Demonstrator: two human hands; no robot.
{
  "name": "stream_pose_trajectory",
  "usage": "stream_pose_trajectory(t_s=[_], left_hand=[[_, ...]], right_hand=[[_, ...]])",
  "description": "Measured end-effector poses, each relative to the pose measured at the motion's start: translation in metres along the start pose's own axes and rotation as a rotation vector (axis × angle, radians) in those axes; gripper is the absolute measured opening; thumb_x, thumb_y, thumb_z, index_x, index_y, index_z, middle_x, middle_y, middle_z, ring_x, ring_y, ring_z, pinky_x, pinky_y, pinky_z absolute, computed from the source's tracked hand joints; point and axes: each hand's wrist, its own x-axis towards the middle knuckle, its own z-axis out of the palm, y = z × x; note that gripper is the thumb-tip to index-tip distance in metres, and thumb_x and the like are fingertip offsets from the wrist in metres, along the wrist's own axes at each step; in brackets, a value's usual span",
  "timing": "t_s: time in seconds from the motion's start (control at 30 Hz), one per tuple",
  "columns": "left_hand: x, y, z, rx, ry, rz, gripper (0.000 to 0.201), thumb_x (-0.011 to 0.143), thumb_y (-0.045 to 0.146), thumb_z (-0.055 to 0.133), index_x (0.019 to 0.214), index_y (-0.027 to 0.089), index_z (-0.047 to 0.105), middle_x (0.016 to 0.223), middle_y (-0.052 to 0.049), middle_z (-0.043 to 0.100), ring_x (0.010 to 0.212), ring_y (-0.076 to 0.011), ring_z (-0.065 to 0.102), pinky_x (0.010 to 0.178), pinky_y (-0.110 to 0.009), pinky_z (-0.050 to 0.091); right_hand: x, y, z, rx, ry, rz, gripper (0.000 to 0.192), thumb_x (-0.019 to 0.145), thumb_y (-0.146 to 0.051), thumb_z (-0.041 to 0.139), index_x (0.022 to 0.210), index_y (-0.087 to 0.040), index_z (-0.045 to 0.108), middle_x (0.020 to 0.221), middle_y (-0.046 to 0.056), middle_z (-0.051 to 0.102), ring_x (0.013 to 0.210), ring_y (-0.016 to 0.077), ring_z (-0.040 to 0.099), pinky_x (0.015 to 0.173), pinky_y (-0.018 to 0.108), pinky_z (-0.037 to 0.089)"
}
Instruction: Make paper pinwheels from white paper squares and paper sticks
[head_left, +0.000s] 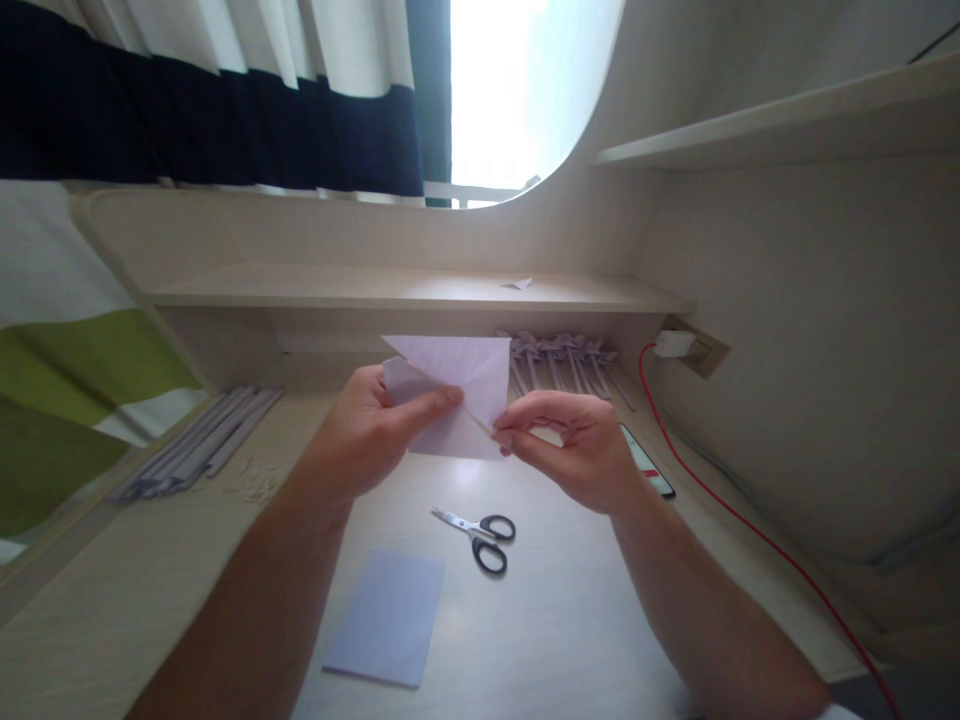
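Curtains (210, 100), white with a broad dark band, hang across the top left, and beside them a window (517, 90) glares bright. Below runs a pale shelf (375, 288) with one small scrap (519, 284) of paper lying on it, and a second shelf (787, 120) juts from the wall on the right.

Under all this the bench (570, 620), light wood, stretches toward me. On its left edge lies a bundle of long grey strips (199, 440), with a scatter of tiny offcuts (259, 480) just beside them. At the back, under the lower shelf, a row of folded paper pinwheels on sticks (562, 355) lies side by side. A red cable (720, 495) trails from a white plug (673, 344) in the wall down along the right side, passing near a phone (649, 465) that is partly hidden behind the right wrist.

Held up over the middle of the bench is a folded sheet (457, 385) of white paper, clear of the surface. The left hand (367, 430) pinches its lower left corner, thumb laid across the front. The right hand (581, 445) grips the lower right edge between thumb and fingertips, and a thin stick seems to lie along that edge, though I can't be sure.

Flat on the bench beneath lies another sheet, a pale rectangle (390, 615), and near it black-handled scissors (480, 530), closed, well apart from both hands.
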Motion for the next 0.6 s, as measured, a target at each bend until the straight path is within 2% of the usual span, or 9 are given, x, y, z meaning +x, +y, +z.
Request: stream_pose_trajectory(t_s=[0.3,0.6], left_hand=[[0.0002,-0.0006,0.0022,0.064,0.013,0.036,0.018,0.073,0.037,0.085,0.072,0.020,0.081,0.069,-0.004,0.075,0.056,-0.0162,0.063,0.052,-0.024,0.049],[0.0011,-0.0058,-0.0009,0.062,0.051,0.026,0.016,0.074,0.030,0.084,0.069,0.017,0.075,0.063,0.002,0.069,0.053,-0.0096,0.057,0.050,-0.018,0.045]], right_hand=[[-0.0017,0.0042,0.0020,0.123,0.015,0.037,0.006,0.085,-0.016,0.079,0.089,-0.019,0.075,0.080,0.002,0.076,0.071,0.0137,0.072,0.069,0.027,0.060],[-0.0020,0.0019,0.0062,0.113,-0.033,0.050,0.005,0.087,-0.012,0.072,0.090,-0.016,0.069,0.081,0.001,0.071,0.075,0.0127,0.069,0.072,0.026,0.058]])
